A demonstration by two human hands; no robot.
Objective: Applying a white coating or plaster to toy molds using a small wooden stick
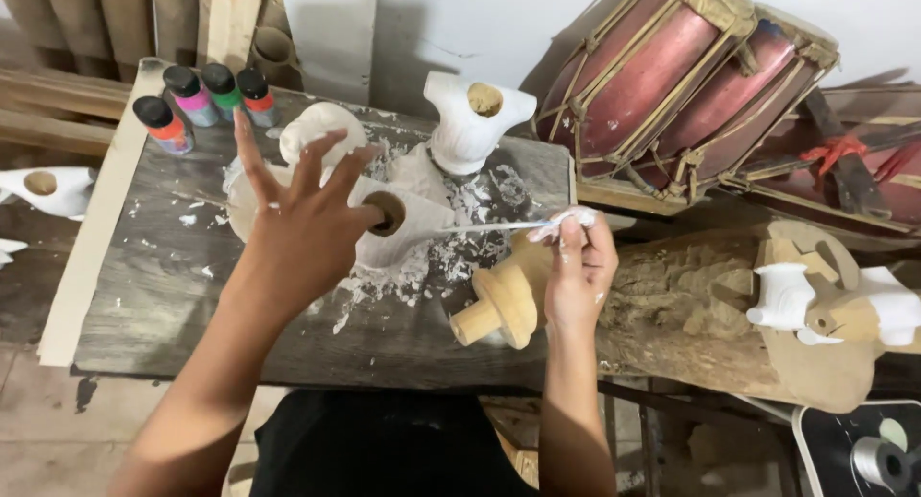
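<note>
Two hands work over a grey, scuffed board (pixel 173 295): the left hand (pixel 302 214), fingers spread wide, steadies a white-coated carved piece (pixel 403 230) with a round brown hole, while the right hand (pixel 578 267) pinches a thin white-smeared stick (pixel 499 226) reaching toward it. Most of that piece looks chalky white already, yet the turned wooden knob (pixel 501 303) beside the right hand is bare and smooth. White flakes (pixel 451 252) litter the board, and four small paint bottles (pixel 206 102) stand at its far corner.
</note>
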